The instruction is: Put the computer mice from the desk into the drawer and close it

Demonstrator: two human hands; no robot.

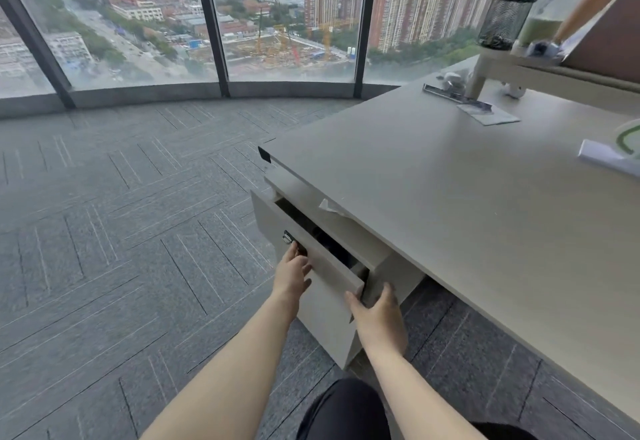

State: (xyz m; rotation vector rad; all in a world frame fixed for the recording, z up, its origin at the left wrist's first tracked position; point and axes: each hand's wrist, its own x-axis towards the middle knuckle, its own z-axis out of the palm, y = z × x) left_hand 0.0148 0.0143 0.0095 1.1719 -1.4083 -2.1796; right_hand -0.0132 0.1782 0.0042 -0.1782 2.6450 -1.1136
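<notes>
The top drawer point(277, 221) of the beige cabinet under the desk point(450, 204) stands open by a narrow gap. Something dark point(329, 242) lies inside; I cannot tell its shape. My left hand point(292, 275) lies against the drawer front just below the small metal lock point(287, 238), fingers spread. My right hand point(377, 315) cups the right corner of the drawer front, thumb and fingers apart. No mouse shows clearly on the desktop. Two small white rounded things point(450, 79) point(514, 90) sit far back under a riser, too blurred to identify.
A lower drawer front point(329, 322) sits shut beneath. On the desk are a metal strip point(453, 96), a paper point(490, 116), a white and green item point(620, 152), and a riser shelf point(554, 74) with a mesh cup point(505, 20) and a bottle point(545, 17). Grey carpet point(121, 231) lies to the left.
</notes>
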